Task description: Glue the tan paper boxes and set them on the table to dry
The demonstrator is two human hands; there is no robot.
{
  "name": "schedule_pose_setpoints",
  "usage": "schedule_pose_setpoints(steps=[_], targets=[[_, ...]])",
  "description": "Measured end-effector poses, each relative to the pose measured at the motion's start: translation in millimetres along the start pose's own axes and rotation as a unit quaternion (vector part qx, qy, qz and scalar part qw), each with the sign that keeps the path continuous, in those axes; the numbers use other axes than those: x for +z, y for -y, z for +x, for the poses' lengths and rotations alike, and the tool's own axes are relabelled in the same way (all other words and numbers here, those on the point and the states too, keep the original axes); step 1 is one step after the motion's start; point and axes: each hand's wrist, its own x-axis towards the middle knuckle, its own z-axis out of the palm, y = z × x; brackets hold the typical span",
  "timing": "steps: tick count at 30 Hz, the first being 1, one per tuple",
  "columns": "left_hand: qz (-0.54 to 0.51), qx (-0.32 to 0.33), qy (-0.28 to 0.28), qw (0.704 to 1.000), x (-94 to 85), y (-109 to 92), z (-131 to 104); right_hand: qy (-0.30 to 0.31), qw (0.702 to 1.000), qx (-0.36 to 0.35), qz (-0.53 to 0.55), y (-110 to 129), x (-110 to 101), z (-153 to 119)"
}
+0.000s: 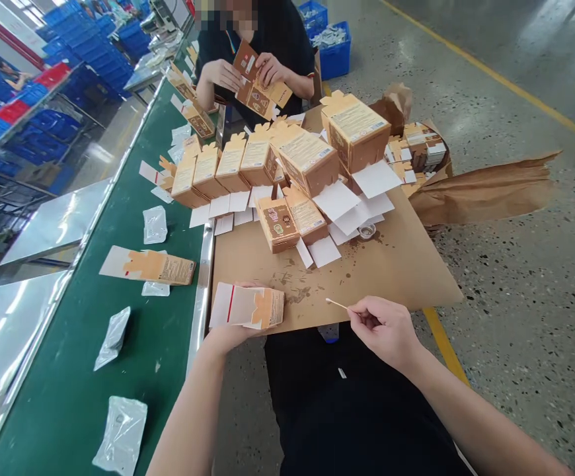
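My left hand [232,337] is closed around a small carton [248,305] at the near left of the brown board. The carton lies on its side, its white flap with a red strip pointing left. Between the fingertips of my right hand [381,327] is a cotton swab [336,303], its white tip pointing left toward the carton. Dark wet spots mark the board between the hands. A small clear dish [367,231] stands farther back, beside white carton flaps. Several brown and orange cartons [278,221] stand in a row and a pile behind.
A green conveyor belt [168,337] runs along my left, carrying silver pouches [121,433] and another carton [161,266]. Across the board [416,264], a person holds a flattened carton [260,86]. Brown paper [486,192] and a box of folded cartons [419,152] are at the right.
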Motion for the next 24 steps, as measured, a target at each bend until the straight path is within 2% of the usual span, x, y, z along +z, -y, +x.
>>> schedule_pose_setpoints(steps=[4, 7, 9, 12, 14, 16, 18, 20, 24], targets=[[0.004, -0.006, 0.032, 0.999, 3.2, 11, 2, -0.006, 1.000, -0.024, 0.002, 0, 2, 4], [0.032, -0.010, 0.016, 0.999, -12.8, 26, -5, -0.011, 0.999, -0.044, -0.005, -1, -1, 7], [0.067, -0.008, -0.040, 0.997, -41.7, 39, -14, -0.020, 0.998, -0.050, -0.012, -3, -7, 9], [0.096, 0.001, -0.157, 0.983, -104.1, 54, -25, -0.037, 0.998, -0.050, -0.011, -8, -18, 10], [0.105, -0.009, -0.206, 0.973, -142.8, 60, -26, -0.040, 0.998, -0.045, -0.005, -11, -21, 11], [0.104, -0.036, -0.234, 0.966, -168.0, 60, -19, -0.032, 0.999, -0.039, -0.003, -13, -20, 14], [0.089, -0.065, -0.239, 0.965, -178.4, 55, -10, -0.020, 0.999, -0.041, -0.003, -15, -17, 17], [0.076, -0.081, -0.222, 0.969, -179.7, 47, -4, -0.013, 0.999, -0.044, 0.001, -15, -15, 20], [0.075, -0.072, -0.194, 0.976, -183.5, 34, -16, -0.029, 0.999, -0.046, 0.000, -10, -25, 19]])
